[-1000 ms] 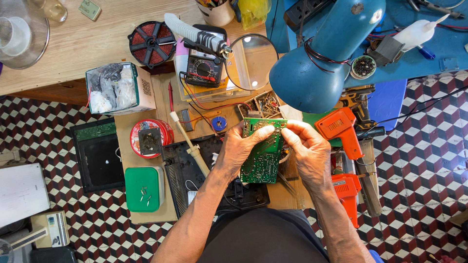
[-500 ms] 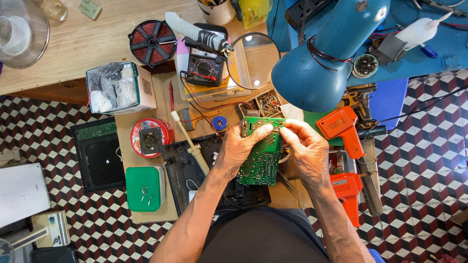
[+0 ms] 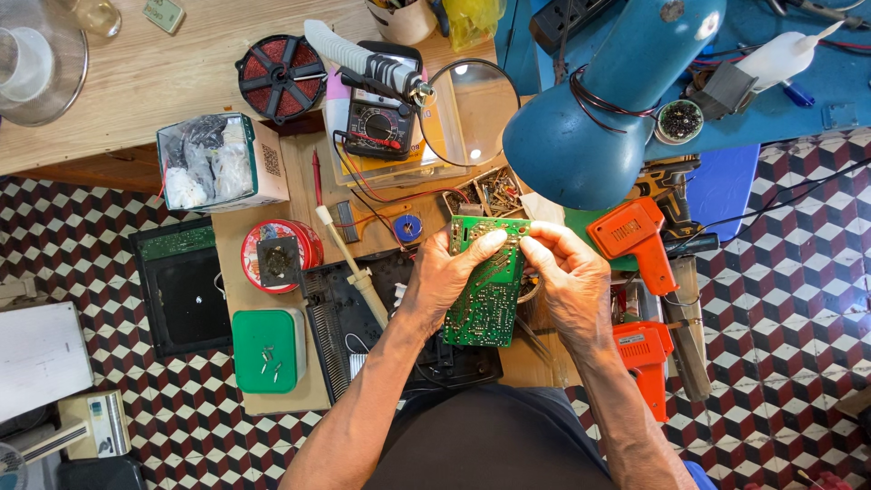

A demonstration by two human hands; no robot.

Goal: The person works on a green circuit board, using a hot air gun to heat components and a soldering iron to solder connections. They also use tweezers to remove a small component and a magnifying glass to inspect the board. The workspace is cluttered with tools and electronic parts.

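Green board hasn't budged, my left hand and right hand both still gripping it. Can't make out what's under my fingers.

The green circuit board was a long rectangle, held above the cluttered workbench with its solder side facing up. Pale copper traces and many small solder points covered this face. It stood lengthwise away from the person, slightly tilted. Its far end was partly covered by fingers, and the near end was free.
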